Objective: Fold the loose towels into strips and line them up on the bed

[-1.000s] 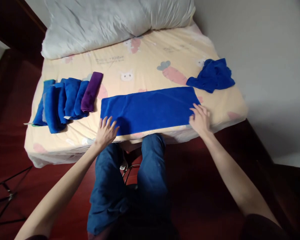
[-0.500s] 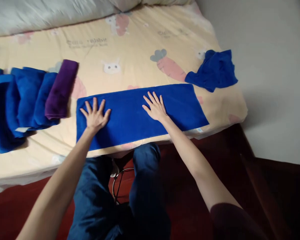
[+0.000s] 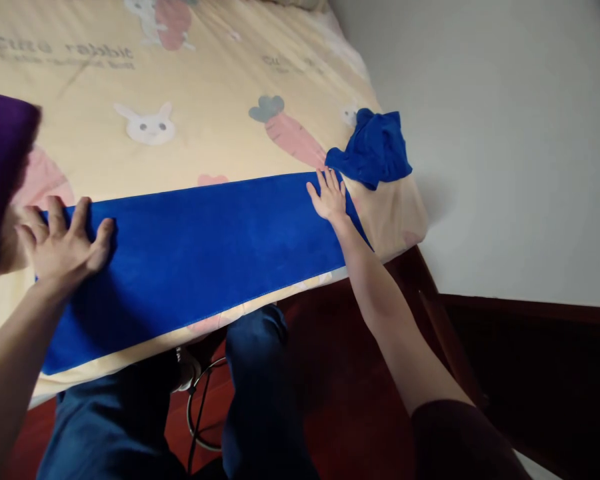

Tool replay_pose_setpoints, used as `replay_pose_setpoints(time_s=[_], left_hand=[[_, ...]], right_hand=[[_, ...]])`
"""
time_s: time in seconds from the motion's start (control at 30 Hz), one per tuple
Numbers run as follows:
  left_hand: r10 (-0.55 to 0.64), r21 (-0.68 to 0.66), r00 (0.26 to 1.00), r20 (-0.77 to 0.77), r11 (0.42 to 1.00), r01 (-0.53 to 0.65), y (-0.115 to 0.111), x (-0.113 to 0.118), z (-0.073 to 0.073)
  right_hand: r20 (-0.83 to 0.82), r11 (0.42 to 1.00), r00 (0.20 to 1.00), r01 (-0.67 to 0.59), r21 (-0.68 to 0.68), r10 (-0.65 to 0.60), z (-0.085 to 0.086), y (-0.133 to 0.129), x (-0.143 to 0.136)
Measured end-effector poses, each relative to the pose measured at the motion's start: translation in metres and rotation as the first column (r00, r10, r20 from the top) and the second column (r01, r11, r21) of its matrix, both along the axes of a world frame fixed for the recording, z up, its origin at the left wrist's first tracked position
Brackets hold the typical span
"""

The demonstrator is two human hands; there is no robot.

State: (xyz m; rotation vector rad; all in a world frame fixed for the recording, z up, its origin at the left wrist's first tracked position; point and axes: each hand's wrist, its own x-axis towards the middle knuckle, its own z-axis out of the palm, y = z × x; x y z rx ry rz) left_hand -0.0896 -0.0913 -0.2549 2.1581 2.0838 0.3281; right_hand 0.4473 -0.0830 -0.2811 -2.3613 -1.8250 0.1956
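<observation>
Work in hand: a long blue towel (image 3: 200,247) lies flat in a folded strip along the near edge of the bed sheet (image 3: 190,80), with one hand pressed on each end.
Left hand (image 3: 63,243): fingers spread and loose, palm down on the towel's left end; it presses, grasping nothing.
Right hand (image 3: 329,199): fingers stretched out flat on the towel's far right end, likewise gripping nothing.
Towel's place: it runs from under the left fingers to under the right fingers, its long near edge just short of the mattress edge.
Done, by the look of it: the lengthwise fold seems made, since the strip is narrow and even, and the surface between the hands shows no obvious wrinkle.
Left, as I judge it: the strip is at full length, so any folding end to end is not yet done.
Beyond the right fingertips: a crumpled blue cloth (image 3: 373,148) sits bunched, close to the towel's corner; touching or not, I cannot tell.
Beside the left fingers: a purple towel (image 3: 0,167) lies at the frame's edge, just left of the hand.
Below the hands: jeans-clad legs (image 3: 250,400) and a dark red floor (image 3: 360,373).
</observation>
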Motion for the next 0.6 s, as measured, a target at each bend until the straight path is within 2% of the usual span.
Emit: replay_pose_setpoints(time_s=[0.17,0.37,0.47,0.6], left_hand=[[0.019,0.011,1.0,-0.005,1.0,-0.019,0.001,0.0,0.0],[0.033,-0.002,0.999,-0.001,0.999,-0.033,0.002,0.007,0.0],[0.041,-0.017,0.999,-0.004,0.999,-0.041,0.0,0.01,0.003],[-0.008,0.048,0.999,0.031,0.999,0.006,-0.012,0.014,0.008]], right_hand=[[0.069,0.996,0.994,0.083,0.041,-0.086,-0.002,0.016,0.044],[0.136,0.993,0.987,0.07,0.095,-0.083,-0.015,0.037,0.081],[0.161,0.992,0.985,0.048,0.113,-0.066,-0.014,0.034,0.077],[0.182,0.983,0.983,-0.017,0.18,-0.016,-0.004,0.003,0.051]])
